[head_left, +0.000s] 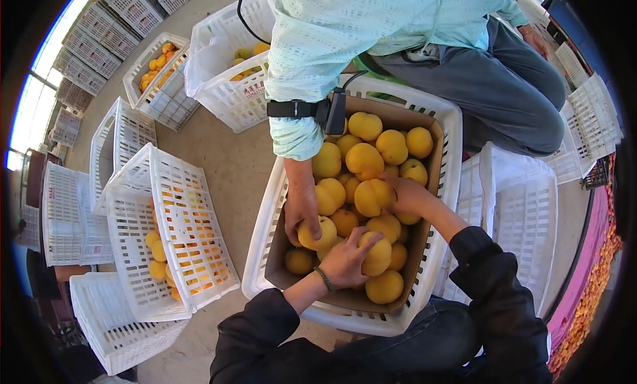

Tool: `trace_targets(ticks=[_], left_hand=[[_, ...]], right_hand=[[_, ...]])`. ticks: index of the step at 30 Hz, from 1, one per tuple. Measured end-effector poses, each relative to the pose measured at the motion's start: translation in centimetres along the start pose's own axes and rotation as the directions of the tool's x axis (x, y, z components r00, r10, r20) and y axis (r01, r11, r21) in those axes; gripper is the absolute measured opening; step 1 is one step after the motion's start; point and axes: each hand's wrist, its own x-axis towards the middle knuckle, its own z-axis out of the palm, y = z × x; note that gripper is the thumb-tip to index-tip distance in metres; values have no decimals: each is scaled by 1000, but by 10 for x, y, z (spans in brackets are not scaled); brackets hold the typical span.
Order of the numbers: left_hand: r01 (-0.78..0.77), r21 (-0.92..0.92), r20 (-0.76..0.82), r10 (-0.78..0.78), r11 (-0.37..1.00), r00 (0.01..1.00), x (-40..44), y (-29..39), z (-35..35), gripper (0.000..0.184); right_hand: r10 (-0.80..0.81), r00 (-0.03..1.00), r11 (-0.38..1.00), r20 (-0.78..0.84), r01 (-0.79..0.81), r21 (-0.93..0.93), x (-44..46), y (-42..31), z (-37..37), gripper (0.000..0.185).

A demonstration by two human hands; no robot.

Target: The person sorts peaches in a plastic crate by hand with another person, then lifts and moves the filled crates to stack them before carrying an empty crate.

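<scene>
A white plastic crate (265,241) lined with brown cardboard (434,135) stands between me and a co-worker, filled with yellow peaches (364,161). My left hand (345,261), a braided band at its wrist, curls its fingers over one peach (375,254) near the crate's front. Farther back on the right, my right hand (402,194) grips another peach (373,197) from its right side; part of that hand is hidden behind the fruit. At the left wall, a co-worker's hand (302,211) is on a third peach (317,234).
Across the crate a co-worker kneels, with a light green sleeve (298,65) reaching over it. White crates with orange-yellow fruit (159,251) stand to my left and back left. A plastic-lined crate (524,211) is at my right. Stacked crates (99,36) line the far left.
</scene>
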Motion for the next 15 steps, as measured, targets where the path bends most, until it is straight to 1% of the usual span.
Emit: trace_targets(ticks=[1,2,4,5,7,8,10,11,13,14,15], left_hand=[[-21,-4,7,21,1000,1000,-1,-1,2,75],[-21,-8,6,21,1000,1000,-1,-1,3,75],[48,27,62,-50,998,997,-1,4,0,76],[48,27,63,-49,998,997,-1,3,0,76],[28,13,55,-28,1000,998,-1,1,1,76],[28,14,57,-28,1000,998,-1,0,1,76],[39,6,65,-39,999,997,0,-1,1,76],[40,6,65,-40,999,997,0,0,1,76],[34,-1,56,-34,999,998,0,0,0,76],[39,-3,60,-38,999,997,-1,-1,1,76],[36,4,59,-36,999,998,0,-1,1,76]], right_hand=[[2,1000,999,20,-2,-42,-2,1,2,80],[4,1000,999,22,-3,-44,-5,2,3,80],[3,1000,989,-2,-4,-149,-12,-1,3,79],[4,1000,989,-2,-5,-148,-11,-2,2,79],[14,1000,998,-24,-15,-62,-9,-3,2,81],[14,1000,998,-24,-16,-60,-8,-3,3,81],[26,998,998,-52,-23,56,-4,-2,5,84],[26,998,998,-52,-23,57,-3,-3,6,84],[40,997,993,-68,-47,-105,-1,-8,14,90],[41,997,994,-63,-47,-101,0,-12,19,90],[75,992,983,-102,-90,-157,1,-18,21,91]])
